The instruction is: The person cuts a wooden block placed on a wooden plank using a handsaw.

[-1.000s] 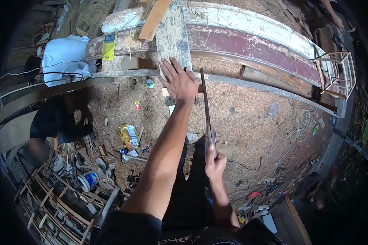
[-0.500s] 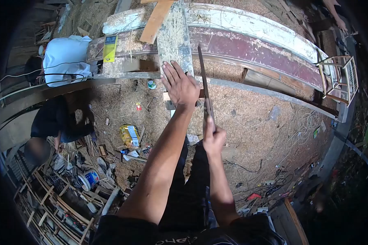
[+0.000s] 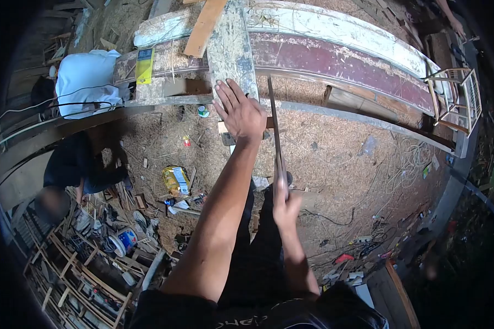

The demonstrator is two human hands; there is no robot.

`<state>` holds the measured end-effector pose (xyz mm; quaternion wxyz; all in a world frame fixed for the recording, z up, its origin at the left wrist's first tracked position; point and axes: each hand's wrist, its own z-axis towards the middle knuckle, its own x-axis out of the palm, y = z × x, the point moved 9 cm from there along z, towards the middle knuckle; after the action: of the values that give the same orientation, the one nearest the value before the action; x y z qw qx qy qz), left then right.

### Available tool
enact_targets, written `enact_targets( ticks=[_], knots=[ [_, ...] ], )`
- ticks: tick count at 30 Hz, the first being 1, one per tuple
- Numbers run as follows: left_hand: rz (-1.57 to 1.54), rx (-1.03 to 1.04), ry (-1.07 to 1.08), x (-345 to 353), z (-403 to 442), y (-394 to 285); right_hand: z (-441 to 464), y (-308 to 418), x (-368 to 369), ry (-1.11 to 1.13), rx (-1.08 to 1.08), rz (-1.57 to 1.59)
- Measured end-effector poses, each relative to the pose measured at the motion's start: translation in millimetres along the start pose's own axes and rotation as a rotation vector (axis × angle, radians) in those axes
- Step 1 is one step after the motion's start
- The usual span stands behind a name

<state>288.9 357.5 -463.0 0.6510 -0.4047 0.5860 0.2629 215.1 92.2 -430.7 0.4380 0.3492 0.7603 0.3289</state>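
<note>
My left hand (image 3: 243,114) lies with its fingers spread over the near end of a paint-spattered board (image 3: 230,52) and on a small brown wood piece (image 3: 269,123) that sticks out on both sides of it. My right hand (image 3: 286,207) is closed around the handle of a long, narrow hand saw (image 3: 276,129). The saw blade points away from me, just right of my left hand, and passes beside the wood piece's right end. Whether its teeth touch the wood cannot be made out.
A maroon plank (image 3: 335,60) and a white plank (image 3: 324,24) run across the back. A yellow packet (image 3: 145,66) lies at left, a wooden rack (image 3: 454,98) stands at right. A crouching person (image 3: 74,164) is at left. A bucket (image 3: 124,240) stands among scraps.
Over the last second the saw and my right hand moved forward, then back toward me. My left hand stayed on the wood. The view shifted slightly.
</note>
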Motion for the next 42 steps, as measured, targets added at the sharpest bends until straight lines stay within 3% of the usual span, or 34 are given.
enact_targets(
  ticks=[2,4,7,8,10,12,14,15,17,18,20,22,24,26,28,31,35,37,42],
  knots=[
    [0.003,0.015,-0.022,1,1,-2,-51,-25,-20,0.079,0.148,0.098],
    [0.013,0.031,-0.019,2,-4,1,-36,-12,-21,0.104,0.201,0.079],
    [0.007,0.024,-0.013,0,-3,-1,50,28,19,0.101,0.109,-0.001],
    [-0.002,0.021,-0.006,-1,-3,-1,59,30,29,0.108,0.165,0.134],
    [-0.014,0.023,-0.004,-2,1,-3,35,18,15,0.025,0.018,0.071],
    [-0.012,0.027,-0.011,-1,1,-2,-27,-21,-7,0.055,0.074,0.056],
    [-0.003,0.027,-0.027,1,3,-2,-47,-14,-17,0.085,0.180,0.171],
    [0.004,0.031,-0.025,2,-1,-1,-33,3,-16,0.105,0.224,0.148],
    [-0.015,0.037,-0.016,-2,0,-2,20,-3,10,0.058,0.056,0.002],
    [-0.025,0.036,-0.010,-2,-1,-3,46,15,23,0.092,0.159,0.034],
    [-0.029,0.023,0.000,0,-2,-3,46,23,24,0.091,0.095,0.128],
    [-0.022,0.019,0.001,1,-1,-2,-7,-18,3,0.052,0.073,0.024],
    [-0.003,0.032,-0.009,1,0,-1,-48,-8,-17,0.094,0.167,0.179],
    [0.005,0.041,-0.002,3,-2,0,-34,-13,-16,0.113,0.231,0.070],
    [-0.007,0.027,-0.003,1,-2,-2,13,2,2,0.067,0.077,-0.029],
    [0.008,0.012,0.003,0,-4,1,40,11,14,0.103,0.171,0.132],
    [0.000,0.014,-0.006,1,-2,0,-32,-24,-16,0.042,0.111,0.143],
    [-0.010,-0.009,0.002,3,-5,1,-40,-25,-26,0.089,0.259,0.113],
    [-0.019,-0.038,-0.018,8,-9,6,-30,-47,-29,0.089,0.210,0.110]
  ],
)
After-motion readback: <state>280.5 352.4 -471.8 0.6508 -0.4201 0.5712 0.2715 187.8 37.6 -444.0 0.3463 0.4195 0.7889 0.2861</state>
